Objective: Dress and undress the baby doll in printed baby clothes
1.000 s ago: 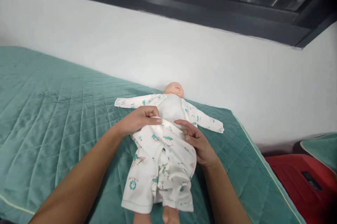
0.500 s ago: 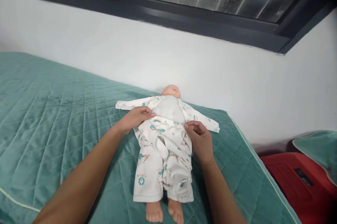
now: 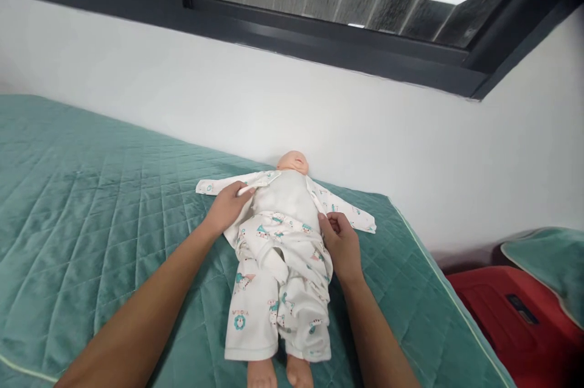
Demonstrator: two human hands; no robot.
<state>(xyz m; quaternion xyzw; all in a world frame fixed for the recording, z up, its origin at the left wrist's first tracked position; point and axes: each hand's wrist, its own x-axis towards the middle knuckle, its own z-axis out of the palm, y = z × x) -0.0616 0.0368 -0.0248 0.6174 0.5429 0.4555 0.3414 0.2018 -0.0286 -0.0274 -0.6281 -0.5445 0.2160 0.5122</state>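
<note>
- Filling most of the view is a big bed (image 3: 91, 193) with a soft green quilted cover, sewn in diamond shapes.
- A plain white wall (image 3: 410, 151) stands behind the bed, and a dark window frame (image 3: 319, 41) runs along the top of it.
- A shiny red box (image 3: 511, 315) sits low down past the right edge of the bed. A green padded cushion (image 3: 547, 260) shows just above it.
- A small baby doll (image 3: 292, 162) with a bare peach head lies on its back on the bed, close to the wall. Its head points at the wall and its bare feet (image 3: 262, 374) point at the person.
- The doll wears a white cloth baby suit (image 3: 274, 291) with little teal pictures on it. The leg part goes down to the ankles. The two sleeves (image 3: 214, 186) lie flat, stretched out to each side. The top is open at the front, so the doll's plain white chest (image 3: 285, 196) shows.
- The left hand (image 3: 228, 208) lies by the doll's side, under the sleeve on that side. Its finger and thumb pinch the loose front edge of the suit.
- The right hand (image 3: 342, 245) is at the doll's other side, by the waist. Its fingers are curled in and pinch the suit's cloth there.
</note>
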